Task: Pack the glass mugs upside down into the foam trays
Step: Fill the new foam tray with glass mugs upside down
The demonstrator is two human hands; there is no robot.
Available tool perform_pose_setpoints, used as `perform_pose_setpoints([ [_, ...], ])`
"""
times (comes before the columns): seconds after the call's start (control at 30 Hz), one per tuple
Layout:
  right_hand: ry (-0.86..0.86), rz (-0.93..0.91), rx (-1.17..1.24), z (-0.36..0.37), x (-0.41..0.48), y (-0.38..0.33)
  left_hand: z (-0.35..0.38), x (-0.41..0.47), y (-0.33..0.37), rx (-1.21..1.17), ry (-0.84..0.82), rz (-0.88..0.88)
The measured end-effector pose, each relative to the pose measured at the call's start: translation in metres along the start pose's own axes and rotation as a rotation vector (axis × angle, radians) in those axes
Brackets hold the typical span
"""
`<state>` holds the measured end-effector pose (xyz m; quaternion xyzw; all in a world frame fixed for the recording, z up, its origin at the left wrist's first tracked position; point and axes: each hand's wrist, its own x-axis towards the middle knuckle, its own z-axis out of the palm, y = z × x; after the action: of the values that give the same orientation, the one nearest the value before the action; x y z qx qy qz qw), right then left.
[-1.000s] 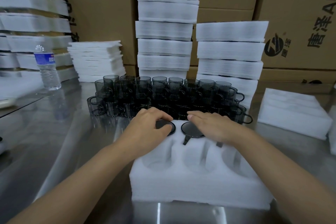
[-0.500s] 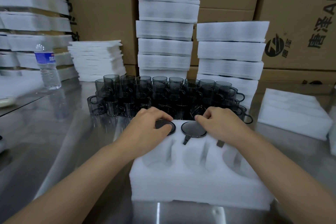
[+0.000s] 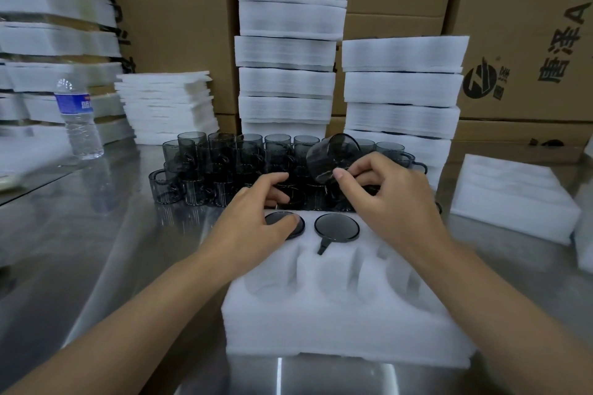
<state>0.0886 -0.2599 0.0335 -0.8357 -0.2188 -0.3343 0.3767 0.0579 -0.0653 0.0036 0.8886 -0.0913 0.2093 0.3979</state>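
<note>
While your right hand (image 3: 393, 199) lifts a smoky glass mug (image 3: 332, 159) clear of the cluster of mugs (image 3: 224, 170) at the far edge of the foam tray (image 3: 346, 308), you hold it tilted between thumb and fingers, probably so it can be turned mouth-down before it goes in. Your left hand (image 3: 256, 221) reaches into the front row of that cluster, fingers curled round another mug there, though whether the grip has closed you cannot tell from here; its thumb rests on the base of the left seated mug (image 3: 284, 224).

The tray lies on the steel table (image 3: 96, 250) just in front of you. Its far row holds two mugs already inverted; the middle mug (image 3: 336, 227) shows its dark round base upward, with its handle lying in the slot cut toward you. The far-right pocket is hidden under your right hand. The near row of three pockets is empty. So most of this tray seems left to fill.

Behind the mugs stand stacks of foam trays (image 3: 288, 51), presumably for later.
</note>
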Motion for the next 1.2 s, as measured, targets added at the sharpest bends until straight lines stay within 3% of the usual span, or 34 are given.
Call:
perform_pose_setpoints([
  [0.4,-0.090,-0.366,0.064,-0.002,-0.010,-0.012,-0.002,-0.004,0.006,-0.086,-0.002,0.183],
  [0.53,-0.117,-0.375,0.087,-0.004,-0.010,-0.012,-0.002,-0.004,0.003,-0.093,-0.004,0.173],
  [0.93,-0.241,-0.148,0.245,-0.001,-0.006,-0.001,-0.001,-0.003,0.001,-0.166,-0.083,0.184],
  [1.2,-0.309,-0.230,0.173,-0.001,-0.005,-0.001,0.000,-0.003,0.000,-0.159,-0.082,0.169],
])
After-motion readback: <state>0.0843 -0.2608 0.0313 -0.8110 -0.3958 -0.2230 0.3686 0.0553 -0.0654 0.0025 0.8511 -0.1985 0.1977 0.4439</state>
